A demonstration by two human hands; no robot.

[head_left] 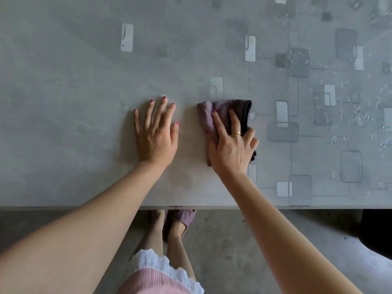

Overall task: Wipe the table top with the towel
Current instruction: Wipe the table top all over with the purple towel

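Observation:
A folded purple towel [220, 109] lies on the grey table top [84, 85], a little right of the middle. My right hand [231, 145] presses down on the towel with fingers spread over it, a gold ring on one finger. My left hand [156, 132] rests flat on the bare table just left of the towel, fingers apart, holding nothing. The table covering shows a pattern of pale and dark rounded squares.
Water droplets and streaks [350, 111] glisten on the table's right part. The table's near edge [84, 206] runs across the lower view, with a concrete floor [233, 240] below. A dark object [377, 230] stands at the lower right.

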